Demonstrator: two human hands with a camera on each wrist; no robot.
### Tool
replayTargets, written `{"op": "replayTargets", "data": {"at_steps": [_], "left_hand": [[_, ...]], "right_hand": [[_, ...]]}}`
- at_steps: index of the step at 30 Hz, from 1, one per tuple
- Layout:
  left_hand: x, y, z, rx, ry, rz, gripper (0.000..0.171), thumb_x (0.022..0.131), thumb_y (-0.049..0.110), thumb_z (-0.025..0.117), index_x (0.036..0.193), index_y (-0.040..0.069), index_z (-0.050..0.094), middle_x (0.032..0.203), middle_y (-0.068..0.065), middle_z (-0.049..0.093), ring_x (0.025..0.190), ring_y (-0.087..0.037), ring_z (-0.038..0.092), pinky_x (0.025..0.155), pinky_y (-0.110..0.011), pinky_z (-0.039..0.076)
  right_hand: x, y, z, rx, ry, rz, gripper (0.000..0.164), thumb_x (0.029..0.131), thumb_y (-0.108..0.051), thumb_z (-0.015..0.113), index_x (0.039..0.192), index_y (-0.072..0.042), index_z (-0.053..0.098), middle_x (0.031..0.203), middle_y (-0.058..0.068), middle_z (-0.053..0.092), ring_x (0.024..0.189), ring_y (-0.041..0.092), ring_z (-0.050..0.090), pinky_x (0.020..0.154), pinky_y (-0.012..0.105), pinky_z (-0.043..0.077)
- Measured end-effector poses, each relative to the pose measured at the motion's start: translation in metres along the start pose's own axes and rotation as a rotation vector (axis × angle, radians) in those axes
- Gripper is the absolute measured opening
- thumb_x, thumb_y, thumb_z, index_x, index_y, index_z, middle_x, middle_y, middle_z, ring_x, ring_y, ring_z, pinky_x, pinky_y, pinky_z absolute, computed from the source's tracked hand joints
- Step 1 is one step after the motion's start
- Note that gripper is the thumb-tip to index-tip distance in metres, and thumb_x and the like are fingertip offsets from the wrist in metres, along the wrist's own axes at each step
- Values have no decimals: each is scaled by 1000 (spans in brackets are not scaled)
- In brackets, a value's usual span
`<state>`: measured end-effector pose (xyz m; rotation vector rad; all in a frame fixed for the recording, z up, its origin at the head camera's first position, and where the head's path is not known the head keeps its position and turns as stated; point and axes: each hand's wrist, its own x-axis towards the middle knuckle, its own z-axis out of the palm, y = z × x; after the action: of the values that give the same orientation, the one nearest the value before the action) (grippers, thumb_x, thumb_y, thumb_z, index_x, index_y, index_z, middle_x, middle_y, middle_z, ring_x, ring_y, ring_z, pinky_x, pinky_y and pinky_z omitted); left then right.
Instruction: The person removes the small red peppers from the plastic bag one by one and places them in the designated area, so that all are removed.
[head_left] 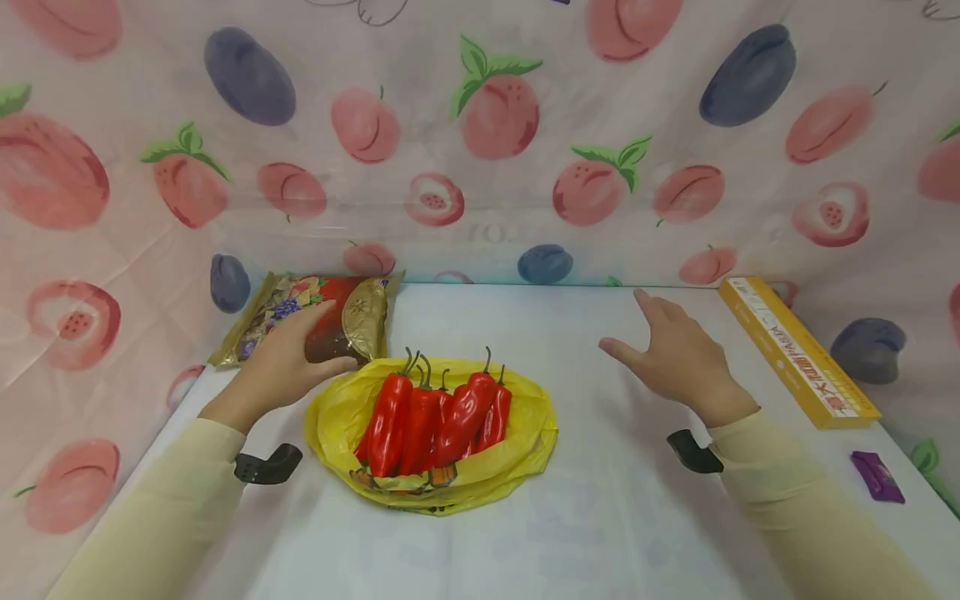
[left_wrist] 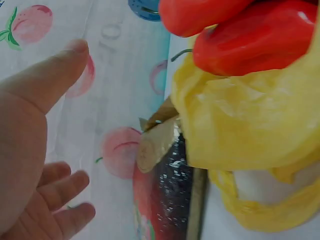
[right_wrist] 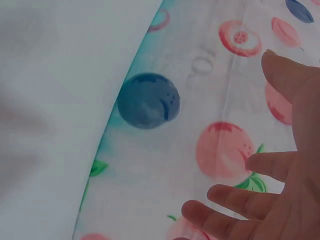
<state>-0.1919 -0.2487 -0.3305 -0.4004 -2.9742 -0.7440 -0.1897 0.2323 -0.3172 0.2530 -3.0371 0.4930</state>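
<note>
Several red peppers (head_left: 465, 421) with dark stems lie in a yellow plastic bag (head_left: 536, 433), its rim spread around them on the white table. My left hand (head_left: 281, 367) hovers beside the bag's left edge, fingers extended and thumb apart, holding nothing. Behind that hand lies a shiny gold and red food packet (head_left: 367, 312), partly covered by it in the head view. My right hand (head_left: 675, 354) is raised over the table to the right of the bag, its fingers spread and nothing in its grasp. In the left wrist view the peppers (left_wrist: 255, 45) and bag (left_wrist: 240, 120) show close by.
A long yellow pasta box (head_left: 798, 354) lies along the table's right side, with a small purple packet (head_left: 877, 477) in front of it. A fruit-printed cloth (head_left: 480, 200) hangs behind the table and along both sides.
</note>
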Motion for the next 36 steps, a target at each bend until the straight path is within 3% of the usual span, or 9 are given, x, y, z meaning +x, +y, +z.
{"op": "replayTargets", "data": {"at_steps": [4, 8, 11, 20, 28, 31, 36], "left_hand": [[-8, -5, 7, -39, -20, 11, 83, 87, 36, 79, 151, 2, 39, 151, -24, 40, 140, -48, 29, 108, -69, 28], [-17, -13, 15, -109, -84, 5, 77, 88, 37, 78, 149, 5, 44, 153, -25, 36, 141, -50, 28, 104, -72, 29], [-25, -20, 23, -194, -137, 4, 73, 89, 36, 77, 148, 7, 45, 154, -23, 35, 136, -48, 35, 104, -70, 33], [-46, -36, 43, -484, -264, -106, 73, 92, 30, 73, 153, 11, 39, 149, -21, 44, 129, -45, 48, 96, -52, 51], [-50, -43, 60, -640, -299, -113, 72, 92, 21, 74, 153, 7, 38, 154, -26, 34, 133, -42, 44, 98, -32, 50], [-51, -46, 65, -649, -293, -125, 71, 92, 22, 74, 152, 8, 39, 155, -27, 30, 134, -43, 42, 101, -38, 49], [-53, -50, 71, -646, -294, -138, 69, 92, 24, 74, 151, 9, 41, 157, -26, 26, 138, -45, 34, 108, -57, 38]], "right_hand": [[-1, -9, 13, 55, 10, -31, 96, 93, -61, 59, 155, 4, 26, 152, 32, 34, 138, 49, 33, 107, 67, 31], [-3, -20, 28, 118, 2, -59, 88, 93, -54, 64, 153, 4, 32, 152, 28, 37, 139, 46, 35, 110, 63, 30], [-6, -29, 39, 149, -4, -71, 85, 92, -51, 67, 152, 1, 36, 152, 25, 40, 138, 45, 38, 110, 61, 32], [-9, -56, 68, 253, -23, -198, 80, 88, -43, 74, 150, -2, 43, 146, 19, 50, 133, 38, 48, 106, 55, 41], [-10, -79, 82, 306, -86, -261, 73, 89, -41, 74, 147, -3, 48, 141, 17, 56, 116, 36, 60, 94, 51, 52], [-9, -88, 84, 323, -109, -269, 69, 89, -38, 75, 145, -3, 51, 138, 17, 58, 109, 34, 62, 88, 46, 56], [-8, -100, 91, 337, -159, -224, 70, 88, -38, 76, 145, -5, 52, 136, 14, 59, 112, 31, 60, 90, 44, 55]]}}
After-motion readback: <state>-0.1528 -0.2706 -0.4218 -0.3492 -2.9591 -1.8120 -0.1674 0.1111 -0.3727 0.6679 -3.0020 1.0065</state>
